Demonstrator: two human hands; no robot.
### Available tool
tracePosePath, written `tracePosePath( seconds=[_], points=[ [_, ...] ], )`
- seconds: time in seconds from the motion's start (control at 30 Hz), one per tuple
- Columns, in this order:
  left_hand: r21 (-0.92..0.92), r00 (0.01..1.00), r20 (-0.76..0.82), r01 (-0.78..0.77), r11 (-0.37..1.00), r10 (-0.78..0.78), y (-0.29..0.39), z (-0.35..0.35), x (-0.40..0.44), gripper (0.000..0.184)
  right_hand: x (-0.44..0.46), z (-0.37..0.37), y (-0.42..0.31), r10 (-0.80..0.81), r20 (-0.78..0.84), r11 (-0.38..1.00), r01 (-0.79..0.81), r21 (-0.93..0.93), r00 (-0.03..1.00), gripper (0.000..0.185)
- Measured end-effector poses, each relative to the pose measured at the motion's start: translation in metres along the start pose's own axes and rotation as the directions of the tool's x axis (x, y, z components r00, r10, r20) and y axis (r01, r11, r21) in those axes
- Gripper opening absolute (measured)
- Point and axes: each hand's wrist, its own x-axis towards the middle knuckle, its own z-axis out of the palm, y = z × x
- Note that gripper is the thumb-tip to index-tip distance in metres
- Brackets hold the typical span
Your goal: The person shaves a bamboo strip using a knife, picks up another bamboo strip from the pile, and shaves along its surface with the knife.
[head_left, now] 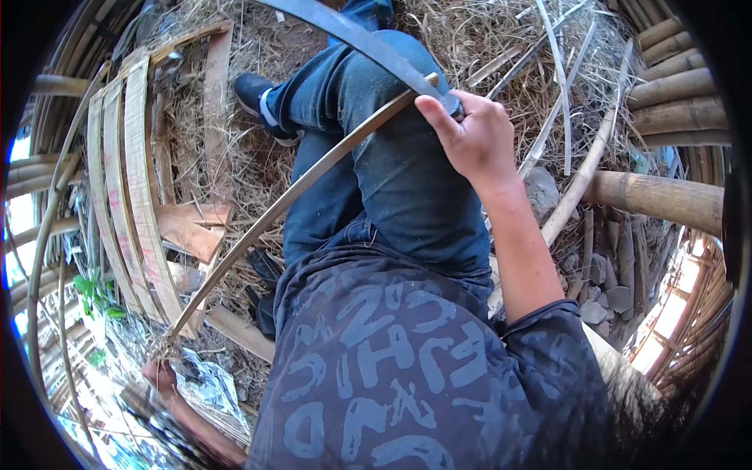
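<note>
1. Nearest the lens: dark printed shirt, lower edge cut off.
2. Long narrow strip, slanting from lower left up over the bent knee; upper tip pokes out past the blade.
3. Curved blade crosses over strip near its upper end; far end cut off by top edge.
4. Right hand: fingers clamped on blade's handle, mostly hidden in the grip.
5. Left hand: fingers closed on strip's frayed lower end; small, individual fingers hard to make out.
6. Left of legs: pale slats over dry straw.
7. Far right: bamboo poles, clipped by dark rim.
</note>
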Motion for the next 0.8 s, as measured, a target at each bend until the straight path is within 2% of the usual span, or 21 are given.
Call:
tracePosePath(
  seconds=[0.1,0.17,0.23,0.37,0.43,0.5,0.57,0.6,0.63,0.7,0.77,0.8],
  points=[
    [0.055,0.999,-0.027,0.041,0.998,-0.04,-0.011,-0.012,-0.01,0.057,0.007,0.009,0.019,0.092,-0.065,0.995,-0.09,0.043,0.994,0.08],
    [0.079,0.996,-0.058,0.068,0.995,-0.064,-0.013,-0.02,-0.008,0.056,0.017,0.004,0.043,0.235,0.012,0.965,-0.235,0.113,0.972,0.079],
    [0.089,0.987,-0.072,0.147,0.985,-0.141,-0.013,-0.034,-0.009,0.055,0.015,0.021,0.059,0.232,-0.075,0.922,-0.195,0.335,0.97,0.077],
    [0.127,0.928,-0.11,0.367,0.921,-0.355,-0.032,-0.068,-0.005,0.053,0.007,0.02,0.057,0.216,-0.025,0.897,-0.189,0.401,0.976,0.071],
    [0.114,0.89,-0.127,0.452,0.885,-0.438,-0.031,-0.072,0.007,0.053,0.007,0.013,0.052,0.207,-0.009,0.911,-0.189,0.368,0.978,0.07],
    [0.005,0.861,-0.119,0.499,0.866,-0.495,-0.019,-0.061,0.032,0.052,0.006,0.014,0.061,0.201,-0.035,0.922,-0.177,0.345,0.979,0.068],
    [-0.246,0.845,-0.073,0.5,0.831,-0.53,0.012,-0.044,0.069,0.043,0.002,0.012,0.064,0.229,-0.049,0.899,-0.192,0.392,0.972,0.066],
    [-0.256,0.886,-0.095,0.419,0.871,-0.454,0.004,-0.024,0.077,0.038,-0.001,0.01,0.061,0.202,-0.095,0.88,-0.138,0.455,0.975,0.063],
    [-0.258,0.919,-0.119,0.338,0.905,-0.377,-0.004,-0.008,0.084,0.034,-0.005,0.011,0.067,0.25,-0.033,0.825,-0.195,0.531,0.968,0.061],
    [-0.342,0.963,0.018,0.259,0.903,-0.269,0.089,-0.013,0.127,0.031,-0.013,0.009,0.067,0.262,-0.107,0.806,-0.156,0.572,0.959,0.058],
    [-0.485,0.845,0.185,0.523,0.701,-0.502,0.12,0.023,0.144,0.031,-0.022,0.0,0.061,0.352,-0.039,0.652,-0.215,0.727,0.935,0.055],
    [-0.537,0.892,0.201,0.446,0.716,-0.406,0.159,0.021,0.16,0.033,-0.025,0.001,0.068,0.355,-0.045,0.603,-0.192,0.774,0.934,0.054]
  ],
)
